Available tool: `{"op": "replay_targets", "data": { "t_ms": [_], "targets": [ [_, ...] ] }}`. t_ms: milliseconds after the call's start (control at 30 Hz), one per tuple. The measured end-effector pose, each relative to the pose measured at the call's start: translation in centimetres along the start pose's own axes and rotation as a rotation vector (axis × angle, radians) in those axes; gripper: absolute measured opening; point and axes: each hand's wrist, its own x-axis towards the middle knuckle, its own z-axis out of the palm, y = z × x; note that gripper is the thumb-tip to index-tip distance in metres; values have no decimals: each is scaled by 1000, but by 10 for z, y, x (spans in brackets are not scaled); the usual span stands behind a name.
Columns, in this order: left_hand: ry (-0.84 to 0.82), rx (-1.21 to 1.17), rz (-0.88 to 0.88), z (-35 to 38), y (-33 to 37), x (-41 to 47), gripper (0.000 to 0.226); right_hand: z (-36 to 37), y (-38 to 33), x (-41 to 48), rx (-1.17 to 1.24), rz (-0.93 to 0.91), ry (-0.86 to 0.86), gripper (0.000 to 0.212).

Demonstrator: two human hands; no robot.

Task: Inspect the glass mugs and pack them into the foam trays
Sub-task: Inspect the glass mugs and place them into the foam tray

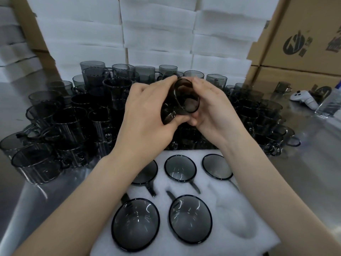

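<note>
I hold one smoky glass mug [181, 99] tilted in mid-air above the table's middle. My left hand [147, 115] wraps its lower body and my right hand [212, 111] cups its rim side. Under my forearms lies a white foam tray [258, 215] with several mugs seated in its round pockets, among them one at the front left [135, 224] and one at the front middle [190, 218]. The tray's front right pocket [238, 220] holds nothing. A dense crowd of loose mugs [70, 122] stands behind the tray, spreading left and right.
Stacks of white foam trays [156, 34] rise at the back. Cardboard boxes [302, 39] stand at the right and back left. On the steel table [313, 163] at right lie a white controller [304, 98], a plastic bag [330, 102] and a lone mug [283, 87].
</note>
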Motion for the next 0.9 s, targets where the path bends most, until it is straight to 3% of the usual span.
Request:
{"op": "replay_targets", "data": {
  "t_ms": [133,233,333,500,667,767,900],
  "targets": [
    [49,-32,-95,-3,-2,0,63,-7,-3,-2,150,33,-237,41],
    [62,-37,-131,-3,-1,0,61,-6,-3,-3,89,-21,-283,47],
    [38,-5,-111,-3,-2,0,56,-3,0,-3,-94,-85,-176,52],
    [-54,107,15,0,-4,1,62,7,5,-7,-396,-192,66,31],
    [-67,89,80,0,0,0,63,8,4,-5,-357,-207,217,23],
    [52,-24,15,-2,4,1,60,5,3,-3,-95,-143,147,35],
    [186,-408,-146,-3,9,0,51,1,5,0,-82,-34,-11,42]
  ]
}}
